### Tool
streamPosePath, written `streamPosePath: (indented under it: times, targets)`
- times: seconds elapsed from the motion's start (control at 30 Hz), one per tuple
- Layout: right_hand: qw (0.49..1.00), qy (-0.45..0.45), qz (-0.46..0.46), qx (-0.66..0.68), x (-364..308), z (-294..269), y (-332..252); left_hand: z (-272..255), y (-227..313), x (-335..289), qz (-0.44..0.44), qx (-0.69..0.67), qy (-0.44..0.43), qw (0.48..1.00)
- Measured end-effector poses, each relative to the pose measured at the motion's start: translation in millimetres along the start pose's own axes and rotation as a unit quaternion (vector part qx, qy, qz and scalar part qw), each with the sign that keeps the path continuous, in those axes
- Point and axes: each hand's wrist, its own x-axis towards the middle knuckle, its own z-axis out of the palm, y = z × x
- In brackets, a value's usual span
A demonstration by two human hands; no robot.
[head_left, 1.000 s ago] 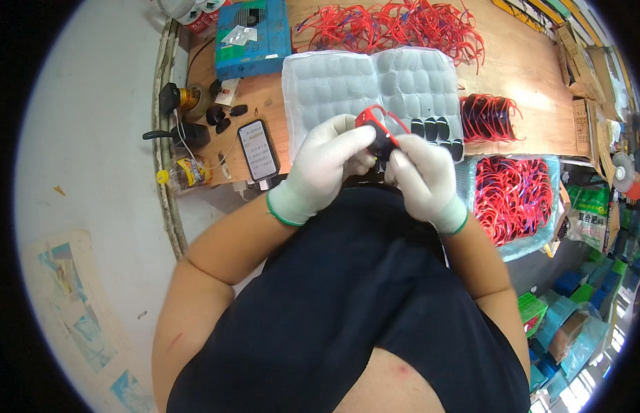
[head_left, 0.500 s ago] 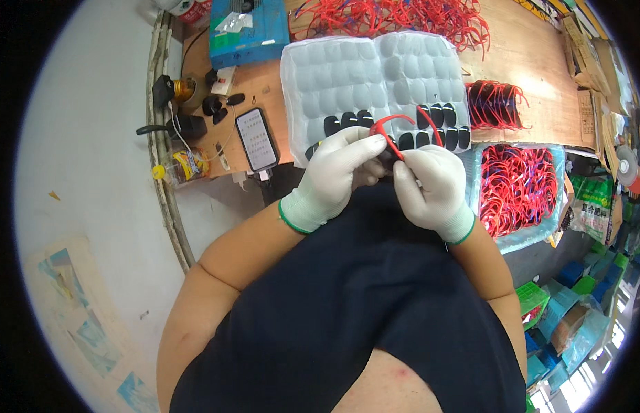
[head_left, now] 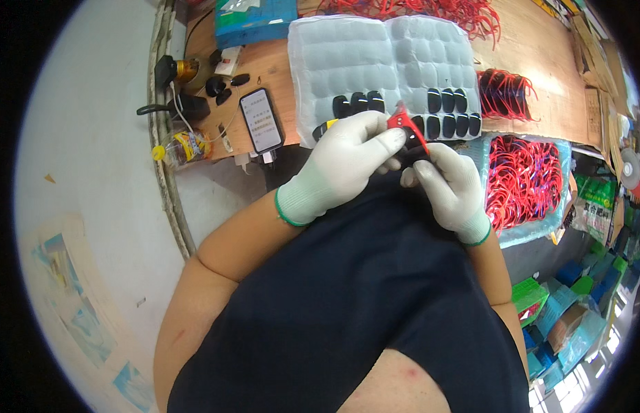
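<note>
In front of my chest I hold a red pair of sunglasses (head_left: 402, 121) with a dark lens in it. My left hand (head_left: 358, 155), in a white knit glove, pinches the sunglasses between thumb and fingers. My right hand (head_left: 452, 184), gloved alike, has its thumb and fingers closed at the near edge of the red frame, by the dark lens. Just beyond both hands lies a white dimpled tray (head_left: 347, 51), with several loose black lenses (head_left: 446, 101) in its nearer rows. The gloves hide part of the sunglasses.
A phone (head_left: 261, 120) lies left of the tray, near a blue box (head_left: 254, 22). Red frames are heaped (head_left: 437, 9) at the back. A row of red glasses (head_left: 504, 95) stands at the right, above a lined bin (head_left: 525, 182) full of red frames.
Both hands have shifted slightly right. The sunglasses have turned, so their red front now shows above my left fingers, and the raised red arms have dropped from sight.
</note>
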Motion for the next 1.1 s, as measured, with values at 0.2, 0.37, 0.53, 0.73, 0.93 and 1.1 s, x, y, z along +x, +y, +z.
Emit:
streamPosePath:
  times: [0.2,0.37,0.53,0.73,0.93,1.1]
  targets:
    - [0.987,0.063,0.074,0.128,-1,9,-5,4,10,-4,-0.056,-0.079,0.016,0.995]
    - [0.994,0.108,-0.016,0.013,1,12,-7,9,1,0,-0.082,-0.124,0.024,0.989]
    - [0.961,0.130,-0.147,-0.193,4,10,-13,10,-1,1,-0.071,-0.144,0.016,0.987]
    - [0.969,0.101,-0.108,-0.198,5,0,-8,22,-2,8,-0.058,-0.114,0.056,0.990]
    - [0.998,0.033,-0.012,-0.056,1,-9,-2,22,-5,16,-0.083,-0.054,0.074,0.992]
    - [0.997,0.014,0.016,-0.071,4,-22,7,32,-7,22,-0.086,-0.039,0.102,0.990]
